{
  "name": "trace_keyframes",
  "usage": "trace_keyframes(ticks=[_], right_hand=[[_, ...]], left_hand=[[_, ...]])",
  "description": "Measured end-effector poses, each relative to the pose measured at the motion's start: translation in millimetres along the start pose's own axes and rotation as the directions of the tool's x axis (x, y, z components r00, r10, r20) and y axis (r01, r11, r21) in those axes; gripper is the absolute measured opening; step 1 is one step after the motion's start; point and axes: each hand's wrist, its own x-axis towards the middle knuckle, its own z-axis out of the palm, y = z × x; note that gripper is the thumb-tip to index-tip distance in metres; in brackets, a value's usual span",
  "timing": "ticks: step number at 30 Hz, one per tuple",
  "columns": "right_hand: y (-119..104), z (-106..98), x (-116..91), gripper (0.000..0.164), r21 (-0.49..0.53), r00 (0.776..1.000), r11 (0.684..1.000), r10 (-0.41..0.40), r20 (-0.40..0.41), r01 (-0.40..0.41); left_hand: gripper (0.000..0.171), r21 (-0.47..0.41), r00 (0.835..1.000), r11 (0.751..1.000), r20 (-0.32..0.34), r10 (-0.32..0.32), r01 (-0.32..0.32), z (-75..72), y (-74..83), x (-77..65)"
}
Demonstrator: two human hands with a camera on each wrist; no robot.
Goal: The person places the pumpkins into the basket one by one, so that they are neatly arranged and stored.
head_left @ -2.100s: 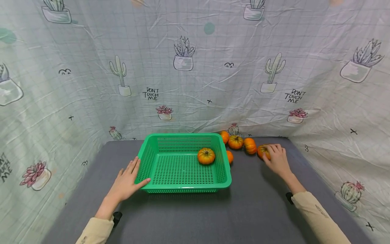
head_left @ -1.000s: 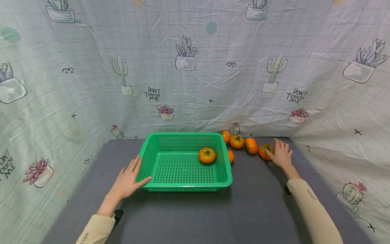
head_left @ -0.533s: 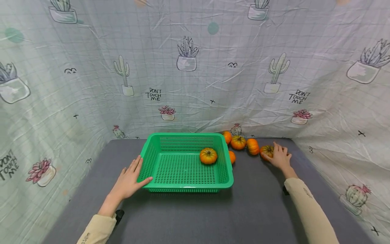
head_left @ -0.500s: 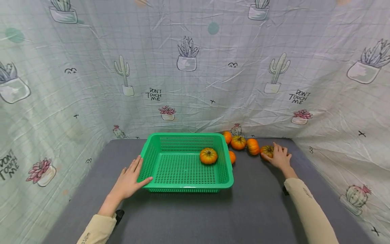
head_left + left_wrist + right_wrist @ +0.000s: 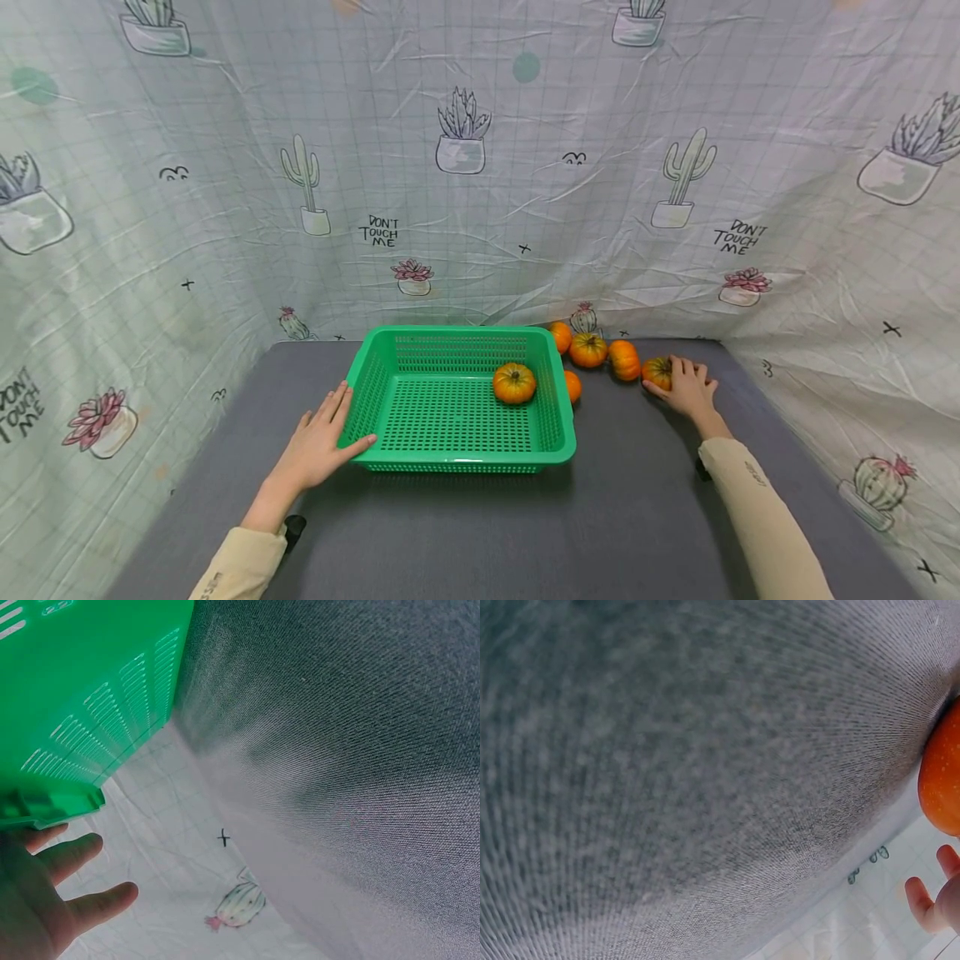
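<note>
Cactus-print cloth (image 5: 555,100) hung behind grey counter (image 5: 487,533). Rightmost orange fruit (image 5: 655,372) sits on counter, kinda pinched by right hand (image 5: 691,391); could be rolled into neighbouring fruit (image 5: 624,360) if gripped off-centre. Green basket (image 5: 450,457) touched by left hand (image 5: 313,450), fingers (image 5: 103,906) straight; might be shoved if leaned on.

Your head view is bright and evenly lit, with soft shadows on the bench (image 5: 465,533) below the green basket (image 5: 450,457), glare along its near rim, and the curtain (image 5: 570,204) stretched toward the side edges. Your left wrist view shows your left hand (image 5: 49,892) in dim shade; in your right wrist view, the bench blurs at left and the curtain looks washed out.
</note>
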Motion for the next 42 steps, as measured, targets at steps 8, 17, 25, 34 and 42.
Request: trace_keyframes(ticks=[8, 17, 25, 34, 42], right_hand=[[1.2, -0.5, -2.8, 0.07, 0.007, 1.0, 1.0, -0.005, -0.018, 0.005], [1.4, 0.3, -2.7, 0.07, 0.007, 1.0, 1.0, -0.007, -0.02, 0.007], [3.2, 1.2, -3.6, 0.07, 0.005, 0.999, 1.0, -0.016, -0.034, 0.017], [7.8, -2.5, -11.5, 0.073, -0.006, 0.998, 0.999, -0.041, -0.037, 0.041], [7.2, -8.3, -19.7, 0.073, -0.031, 0.997, 0.997, -0.069, -0.03, 0.068]], left_hand=[[0.09, -0.005, 1.0, 1.0, 0.002, -0.003, 0.003, 0.2, 0.2, 0.2], [0.09, 0.0, 1.0, 1.0, -0.003, -0.002, 0.002, 0.1, 0.0, -0.1], [0.09, 0.003, 1.0, 1.0, -0.006, 0.001, -0.001, -0.7, 0.2, -0.5], [0.09, 0.003, 1.0, 1.0, -0.004, 0.004, -0.004, -1.4, 0.5, -0.5], [0.091, -0.003, 1.0, 1.0, -0.001, 0.001, -0.001, -2.0, 0.9, -0.1]])
